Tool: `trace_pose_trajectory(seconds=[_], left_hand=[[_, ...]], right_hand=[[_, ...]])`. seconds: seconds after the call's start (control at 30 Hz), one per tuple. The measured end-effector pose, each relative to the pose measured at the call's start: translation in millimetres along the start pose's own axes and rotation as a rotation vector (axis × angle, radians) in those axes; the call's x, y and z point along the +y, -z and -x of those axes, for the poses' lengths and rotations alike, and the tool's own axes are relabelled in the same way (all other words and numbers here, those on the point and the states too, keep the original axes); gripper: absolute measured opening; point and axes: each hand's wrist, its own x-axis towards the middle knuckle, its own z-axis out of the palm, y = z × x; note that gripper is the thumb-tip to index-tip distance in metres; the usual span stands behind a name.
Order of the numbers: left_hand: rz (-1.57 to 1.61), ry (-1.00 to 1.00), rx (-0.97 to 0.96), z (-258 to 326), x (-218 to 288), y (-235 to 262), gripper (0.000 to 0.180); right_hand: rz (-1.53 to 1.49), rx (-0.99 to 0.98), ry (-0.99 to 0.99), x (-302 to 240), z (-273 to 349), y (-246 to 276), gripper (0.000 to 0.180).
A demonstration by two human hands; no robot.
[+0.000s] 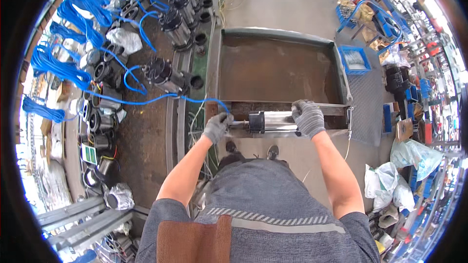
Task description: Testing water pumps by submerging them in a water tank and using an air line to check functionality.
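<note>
A shiny steel cylindrical pump body [273, 121] with a black collar lies on its side on the near rim of a rusty metal tank [278, 68]. My right hand [308, 118], in a grey glove, grips the right end of the cylinder. At the cylinder's left end, my gloved left hand [217, 126] is closed around the point where a blue cable [146, 101] enters it. The cable runs off to the left.
Rows of black and steel pump motors [170, 75] with coiled blue cables [53, 65] stand on the left. A blue crate [355, 60] sits right of the tank; shelves of parts and white bags [390, 185] fill the right side.
</note>
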Motion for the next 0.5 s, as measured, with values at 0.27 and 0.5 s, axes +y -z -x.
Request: trace_pose_trajectory(seconds=[0.27,0.5], left_hand=[[0.192,0.053,-0.018,22.7,-14.6,-1.3,0.024],[0.075,-0.157,0.131,16.5,-60.7,-4.2,0.026]], right_hand=[[0.037,-0.040,0.002,8.3,1.8,-16.2,0.023],[-0.002,-0.034,0.000,0.7,15.2,-2.5,0.019]])
